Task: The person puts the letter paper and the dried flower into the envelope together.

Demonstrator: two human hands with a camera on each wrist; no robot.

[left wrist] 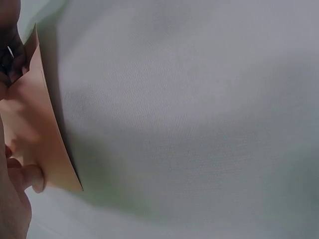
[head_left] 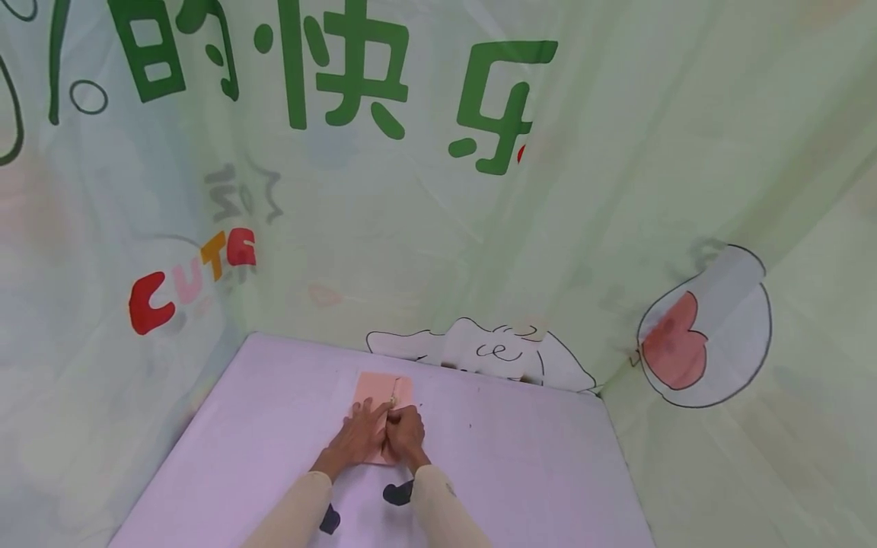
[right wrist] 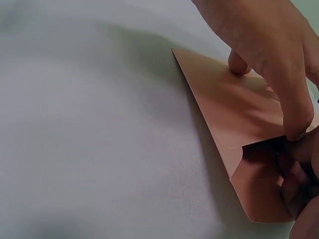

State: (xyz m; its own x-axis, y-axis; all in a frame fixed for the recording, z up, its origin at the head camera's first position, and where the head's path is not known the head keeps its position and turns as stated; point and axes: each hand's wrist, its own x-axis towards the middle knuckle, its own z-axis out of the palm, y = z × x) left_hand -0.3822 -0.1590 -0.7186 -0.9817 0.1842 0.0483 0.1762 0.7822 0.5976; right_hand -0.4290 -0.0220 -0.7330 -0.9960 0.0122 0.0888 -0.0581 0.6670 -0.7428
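A pink paper envelope (head_left: 373, 383) lies on the table, with a small gold-coloured spot near its right side. My left hand (head_left: 361, 435) rests on it with fingers spread and pressing down. At its right part, my right hand (head_left: 406, 432) grips the paper with curled fingers. In the right wrist view the envelope (right wrist: 219, 99) gapes at its flap side, and the right hand's fingertips (right wrist: 291, 191) are at that opening. The left wrist view shows the envelope's near edge (left wrist: 55, 144) and a raised corner. What lies inside the envelope is hidden by the hands.
A pale lilac table (head_left: 521, 457) bears the envelope. Printed curtains (head_left: 425, 228) enclose its back and both sides. Dark bands or straps (head_left: 397, 493) hang at both wrists. A few tiny dark specks dot the table to the right.
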